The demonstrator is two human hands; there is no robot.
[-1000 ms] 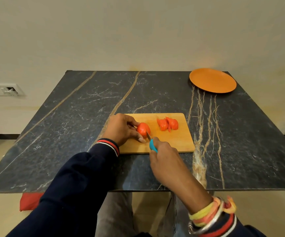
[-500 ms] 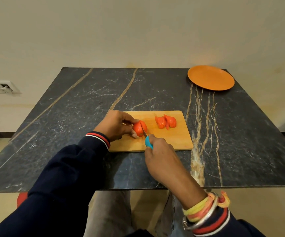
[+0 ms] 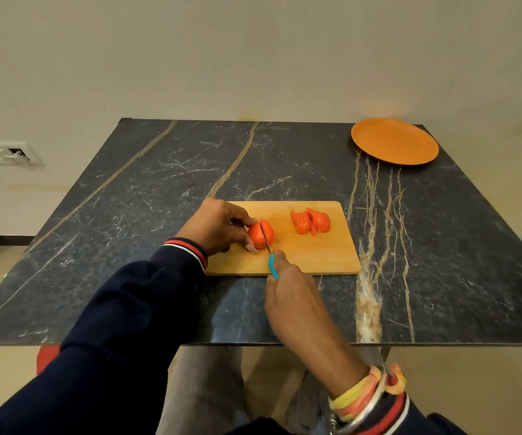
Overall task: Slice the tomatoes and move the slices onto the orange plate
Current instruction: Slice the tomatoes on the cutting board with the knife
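Head view: a second ago the blade sat at the tomato's near right edge; now the knife [image 3: 269,252] lies across the top of the tomato [image 3: 257,235]. The left hand [image 3: 218,227] curls its fingers round the tomato on the left part of the cutting board [image 3: 316,257]. The right hand [image 3: 291,293] grips the blue handle. The knife's long axis runs near to far, tip away and leaning slightly left. Cut slices [image 3: 309,221] lie to the right on the board. The orange plate [image 3: 394,141] stands well apart at the far right corner of the counter [image 3: 159,199].

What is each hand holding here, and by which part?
The right hand grips the knife by its blue handle; the left hand holds the tomato at its left side.
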